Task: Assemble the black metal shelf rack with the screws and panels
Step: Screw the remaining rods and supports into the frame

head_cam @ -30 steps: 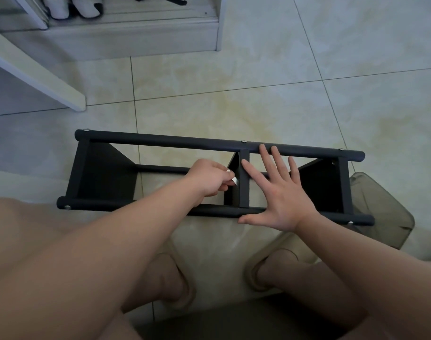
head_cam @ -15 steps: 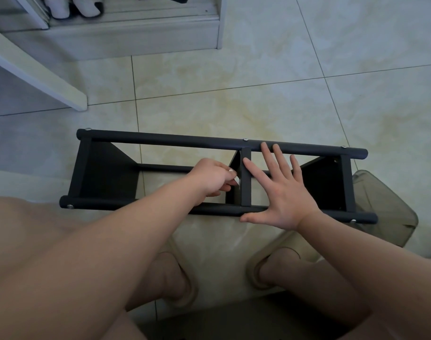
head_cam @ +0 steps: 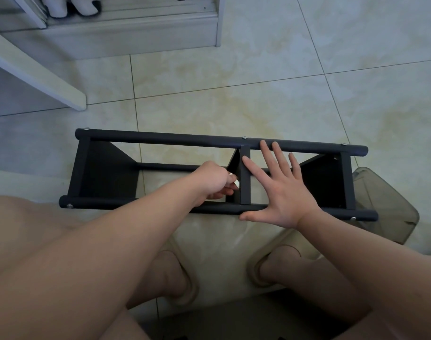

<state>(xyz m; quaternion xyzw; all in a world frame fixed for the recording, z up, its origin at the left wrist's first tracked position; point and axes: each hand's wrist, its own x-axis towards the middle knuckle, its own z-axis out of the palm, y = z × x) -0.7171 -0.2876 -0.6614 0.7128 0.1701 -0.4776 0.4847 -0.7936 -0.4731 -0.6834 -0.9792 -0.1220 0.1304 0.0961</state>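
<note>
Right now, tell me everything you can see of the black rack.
The black rack lies lengthwise on the tiled floor, left to right. It looks like matte painted metal: long round tubes joined by three flat panels, silver screw heads at tube ends and middle. The right hand lies flat across it beside the middle panel, thumb on the near tube. The left hand pinches a small pale piece just left of that panel; too small to identify.

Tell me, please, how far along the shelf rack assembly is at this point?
Done: the rack lies on the floor with three panels between its rails, and screw heads show on both rails. In hand: the left hand pinches a small pale piece at the middle panel, while the right hand presses flat beside it. Left: probably that middle joint; other loose parts are not visible.
</note>
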